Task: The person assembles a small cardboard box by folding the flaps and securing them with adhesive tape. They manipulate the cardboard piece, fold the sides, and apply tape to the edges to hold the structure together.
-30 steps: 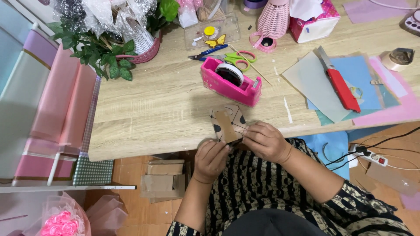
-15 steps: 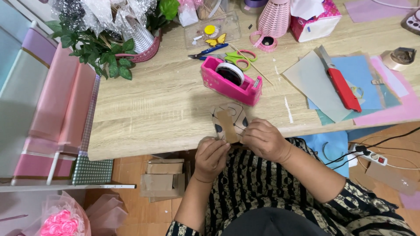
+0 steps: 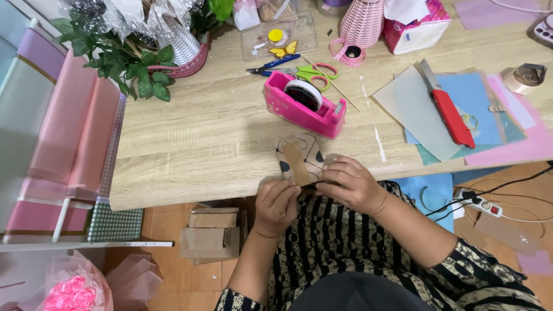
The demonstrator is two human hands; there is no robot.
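At the near edge of the desk (image 3: 190, 155) the person's two hands work on a small cardboard cutout (image 3: 299, 156), a rounded brown piece with dark markings and a paler strip laid across it, which rests on the desk edge just in front of the pink tape dispenser (image 3: 305, 103). The left hand (image 3: 277, 204) is curled in a narrow grip, its fingertips pinching something thin and dark at the cutout's lower edge (too small to tell what it is), and the right hand (image 3: 352, 185) meets it there, fingers closed on the same spot and resting against the cutout. Compared with half a second ago the hands have hardly shifted; the cutout lies in the same place and the two hands remain pressed together over its lower edge, so the fine work at that spot looks to be continuing rather than finished. Further back lie green-handled scissors (image 3: 314, 73), a red utility knife (image 3: 446, 112) on sheets of coloured paper (image 3: 478, 109), and a leafy plant in a pink basket (image 3: 173, 57).
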